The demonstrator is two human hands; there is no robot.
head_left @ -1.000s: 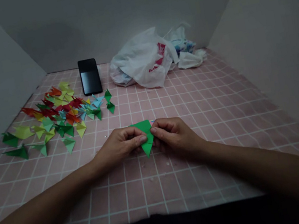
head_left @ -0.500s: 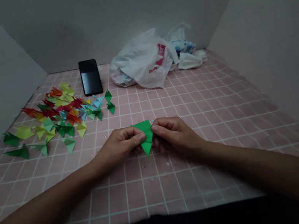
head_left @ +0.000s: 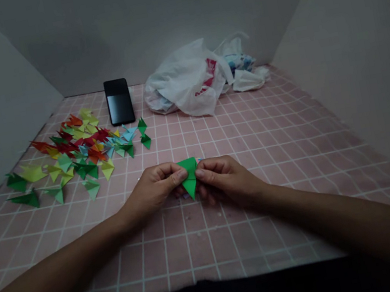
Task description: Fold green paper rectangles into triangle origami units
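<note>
A folded piece of green origami paper (head_left: 189,173) is held between both hands, its pointed end facing me. My left hand (head_left: 160,185) pinches its left side, the thumb lying on top. At the right edge, my right hand (head_left: 226,176) grips it between thumb and forefinger, the other fingers curled below. Small coloured bits peek out behind and under the paper, mostly hidden by the hands. Left of my hands lie many folded paper cranes (head_left: 91,188) in green, yellow, red, orange and blue.
A dark phone (head_left: 119,101) leans upright near the back wall. White plastic bags (head_left: 183,80) with red print lie crumpled at the back, a smaller crumpled bag (head_left: 248,79) to their right. Pink checked cloth (head_left: 289,230) covers the table, with pale walls on three sides.
The right thumb has shifted slightly left and down along the green paper's edge. The paper looks narrower, its right side drawn inward. Both hands keep their hold.
</note>
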